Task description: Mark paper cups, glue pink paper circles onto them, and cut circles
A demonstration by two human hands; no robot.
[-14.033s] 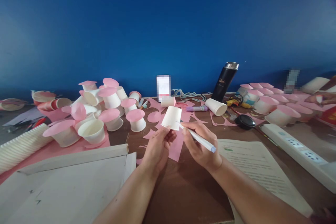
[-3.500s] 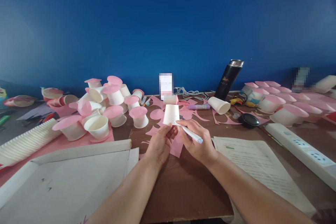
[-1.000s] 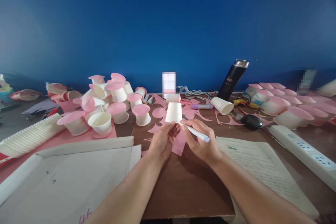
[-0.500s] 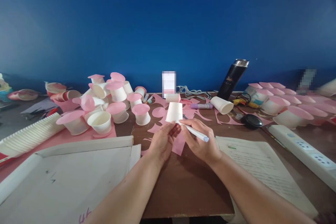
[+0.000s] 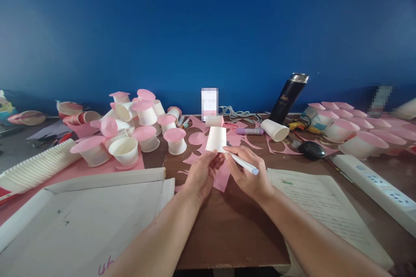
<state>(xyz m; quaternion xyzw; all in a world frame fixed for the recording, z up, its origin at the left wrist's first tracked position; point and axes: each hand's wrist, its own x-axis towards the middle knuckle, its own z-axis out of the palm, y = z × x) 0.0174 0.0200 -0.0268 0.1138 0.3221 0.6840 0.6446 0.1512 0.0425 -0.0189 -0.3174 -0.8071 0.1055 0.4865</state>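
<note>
My left hand holds a white paper cup upside down, gripping it at the rim above the brown table. My right hand grips a white pen with a pale blue cap; its tip touches the cup's lower edge. A piece of pink paper lies on the table just under both hands.
Left stand several white cups with pink paper tops and a stack of cups lying down. A white cardboard sheet lies front left, printed papers and a power strip right, with more pink-topped cups. A black flask, a glue stick and a tipped cup sit behind.
Over the last second the hands have hardly moved; the pen tip stays at the cup's lower edge. Since 14 s ago the cup has gone from tilted to nearly upright.
</note>
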